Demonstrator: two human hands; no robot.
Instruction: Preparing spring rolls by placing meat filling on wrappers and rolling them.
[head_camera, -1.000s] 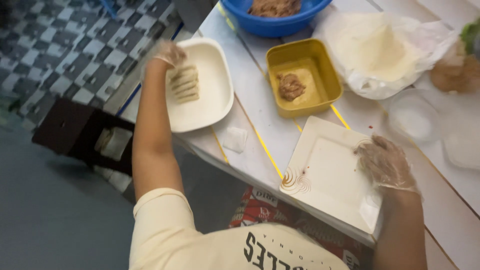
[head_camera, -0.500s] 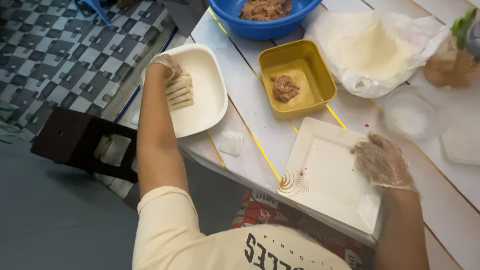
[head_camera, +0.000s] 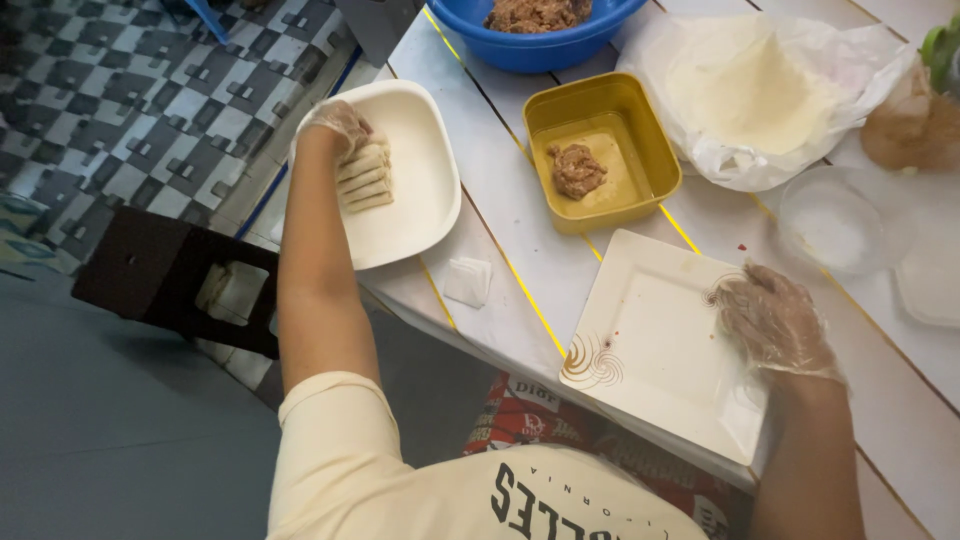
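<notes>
two gloved hands: left hand (head_camera: 338, 125) grip pinching four rolls (head_camera: 366, 178) in a white dish (head_camera: 425, 200); right hand (head_camera: 775, 322) spread flat on a square plate (head_camera: 650, 350); yellow tub (head_camera: 640, 150) holds one meat lump (head_camera: 577, 170).

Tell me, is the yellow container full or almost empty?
Almost empty: the yellow container holds only one small lump of brown filling on its bare bottom.

1. We see soft, even light over the white worktop (head_camera: 500, 210), bright but without hard glare.
2. Shadows stay faint; the floor (head_camera: 100, 430) at lower left falls dim and grey.
3. The clear plastic bag (head_camera: 860, 60) shows a mild sheen.
4. We find the right edge blurred, with a smeared shape at the corner.
5. Lines bend slightly towards the edges.
</notes>
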